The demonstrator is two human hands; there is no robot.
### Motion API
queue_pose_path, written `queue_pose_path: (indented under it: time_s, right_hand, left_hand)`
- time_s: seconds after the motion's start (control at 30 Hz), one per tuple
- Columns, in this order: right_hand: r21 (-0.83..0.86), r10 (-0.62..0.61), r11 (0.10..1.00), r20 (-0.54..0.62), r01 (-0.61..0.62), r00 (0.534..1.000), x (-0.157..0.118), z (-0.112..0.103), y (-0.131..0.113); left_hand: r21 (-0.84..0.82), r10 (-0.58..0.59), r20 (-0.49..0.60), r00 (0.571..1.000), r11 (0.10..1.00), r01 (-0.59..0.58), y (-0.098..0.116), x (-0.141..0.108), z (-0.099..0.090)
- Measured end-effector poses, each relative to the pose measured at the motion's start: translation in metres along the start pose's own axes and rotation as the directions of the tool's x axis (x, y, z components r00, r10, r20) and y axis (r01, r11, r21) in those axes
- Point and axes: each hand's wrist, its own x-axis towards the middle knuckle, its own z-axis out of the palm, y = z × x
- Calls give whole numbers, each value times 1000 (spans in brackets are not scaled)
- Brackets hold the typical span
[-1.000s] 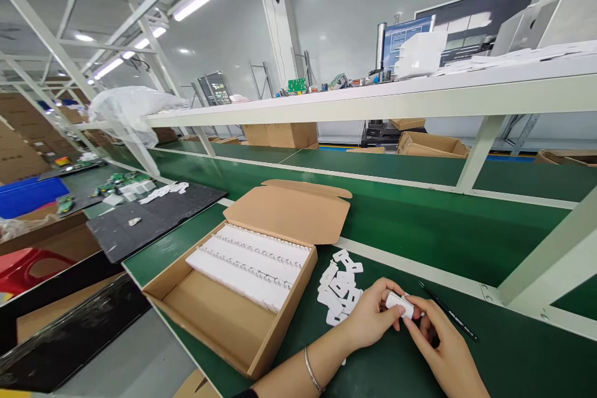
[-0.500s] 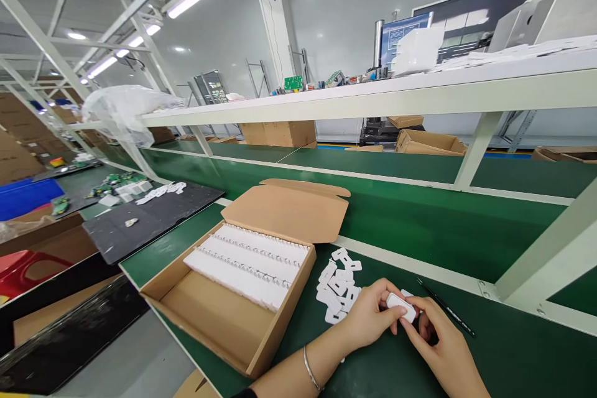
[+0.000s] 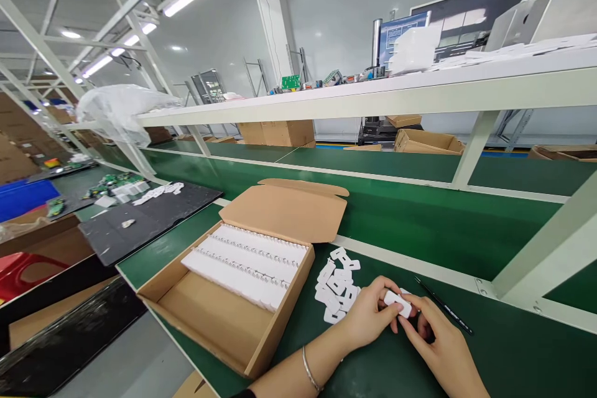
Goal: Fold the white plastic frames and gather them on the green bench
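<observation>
A small white plastic case with rounded corners is held between both hands above the green bench. My left hand pinches its left end, thumb on top. On its right end are the closed fingertips of my right hand. Part of the case is hidden by the fingers. A loose pile of flat white plastic pieces with slots lies just left of my left hand. Behind my fingertips another white piece shows in part. An open cardboard box farther left holds rows of white notched packing in its back part.
A black pen lies right of my hands. Above the bench runs a white shelf on posts, with circuit boards and a monitor. A dark mat with white pieces lies at the left. A red plastic item is beyond the bench edge.
The view has shifted slightly, so everything sits a little farther left. Both hands keep their grip on the white plastic case, with hardly any movement.
</observation>
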Motion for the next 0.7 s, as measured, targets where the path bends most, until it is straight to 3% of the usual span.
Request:
queue_pose_path:
  time_s: [0.3,0.53,0.7]
  right_hand:
    - [-12,-15,1000,-7,15,1000,0,-1,0]
    - [23,49,998,57,-50,997,-4,2,7]
    - [25,44,999,69,-46,997,-3,0,5]
  left_hand:
    - [-68,8,14,1000,998,-8,-7,3,-1]
    - [-278,-59,63,996,958,75,-7,9,-3]
    - [-254,-49,39,998,965,58,-4,7,-3]
